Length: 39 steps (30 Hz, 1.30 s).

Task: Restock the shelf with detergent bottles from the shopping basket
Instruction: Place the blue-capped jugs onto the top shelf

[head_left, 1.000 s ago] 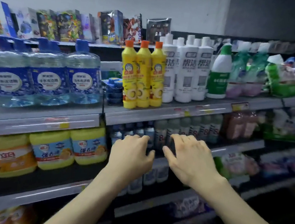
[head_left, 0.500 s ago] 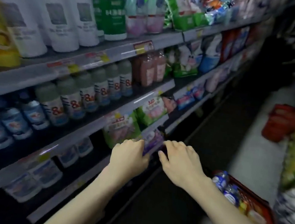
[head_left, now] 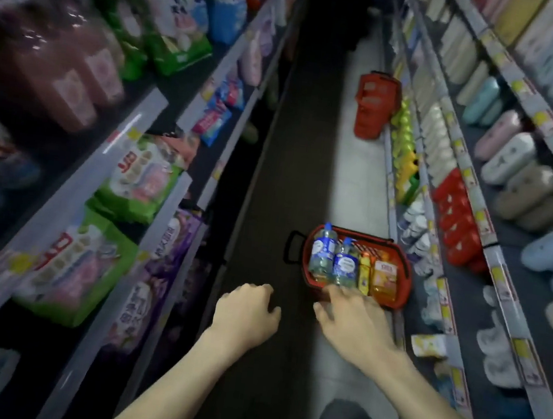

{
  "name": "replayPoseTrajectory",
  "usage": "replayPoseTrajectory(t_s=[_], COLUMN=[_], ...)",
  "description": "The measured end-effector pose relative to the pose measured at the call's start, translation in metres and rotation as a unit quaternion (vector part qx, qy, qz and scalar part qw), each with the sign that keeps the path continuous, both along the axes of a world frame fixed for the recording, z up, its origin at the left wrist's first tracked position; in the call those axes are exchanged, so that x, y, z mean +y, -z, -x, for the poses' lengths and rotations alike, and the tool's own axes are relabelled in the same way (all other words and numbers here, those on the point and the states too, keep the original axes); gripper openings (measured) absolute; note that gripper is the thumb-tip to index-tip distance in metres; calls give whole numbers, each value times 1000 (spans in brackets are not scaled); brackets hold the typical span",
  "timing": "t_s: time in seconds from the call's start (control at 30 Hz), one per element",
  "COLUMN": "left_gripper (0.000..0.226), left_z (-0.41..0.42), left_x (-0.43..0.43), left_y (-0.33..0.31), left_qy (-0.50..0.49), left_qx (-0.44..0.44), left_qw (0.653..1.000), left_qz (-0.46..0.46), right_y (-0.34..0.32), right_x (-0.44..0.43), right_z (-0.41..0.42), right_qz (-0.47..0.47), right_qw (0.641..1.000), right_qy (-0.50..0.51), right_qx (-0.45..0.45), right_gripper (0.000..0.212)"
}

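Head view: both hands empty, left hand (head_left: 246, 312) loosely curled, right hand (head_left: 355, 321) spread near the red plastic shopping basket (head_left: 407, 270) on the floor (head_left: 278, 209), whose crowded clear blue-capped detergent bottles (head_left: 323, 254) a hasty grab may topple.

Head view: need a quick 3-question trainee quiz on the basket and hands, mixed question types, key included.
1. True or false: the left hand and right hand both hold nothing.
2. How many blue-capped bottles stand in the red basket? A one, B two, C four.
3. Fill in: the hand nearer the basket is the ___.
Key: 1 true; 2 B; 3 right.
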<state>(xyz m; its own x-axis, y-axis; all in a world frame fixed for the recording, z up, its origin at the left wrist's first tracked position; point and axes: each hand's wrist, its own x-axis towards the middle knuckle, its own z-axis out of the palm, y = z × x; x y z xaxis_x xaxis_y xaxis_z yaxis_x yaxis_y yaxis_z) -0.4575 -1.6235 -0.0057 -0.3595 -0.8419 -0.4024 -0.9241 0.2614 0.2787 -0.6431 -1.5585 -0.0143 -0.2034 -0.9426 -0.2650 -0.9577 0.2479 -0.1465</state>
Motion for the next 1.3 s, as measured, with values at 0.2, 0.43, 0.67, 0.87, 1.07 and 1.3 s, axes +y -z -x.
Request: replayPoseTrajectory(t_s=[0.2, 0.43, 0.67, 0.87, 1.07, 1.3], left_gripper=[43, 33, 37, 35, 34, 36], left_z=[74, 165, 231, 255, 266, 269], left_x=[-26, -63, -98, -128, -184, -268], left_y=[44, 72, 95, 115, 143, 186], left_qy=[63, 58, 50, 8, -12, 17], left_qx=[-10, -40, -95, -109, -113, -110], left_qw=[997, 995, 987, 981, 970, 960], left_qz=[-45, -75, -117, -160, -215, -256], right_y=[43, 74, 94, 116, 144, 178], right_x=[-5, -38, -78, -119, -176, -257], right_z=[56, 139, 202, 230, 234, 235], right_qz=[-69, -115, -165, -191, -222, -269], right_qw=[995, 988, 979, 974, 966, 957], right_qy=[61, 74, 38, 20, 7, 12], right_qx=[-28, -71, -110, -122, -131, -105], right_gripper=[49, 48, 47, 44, 47, 45])
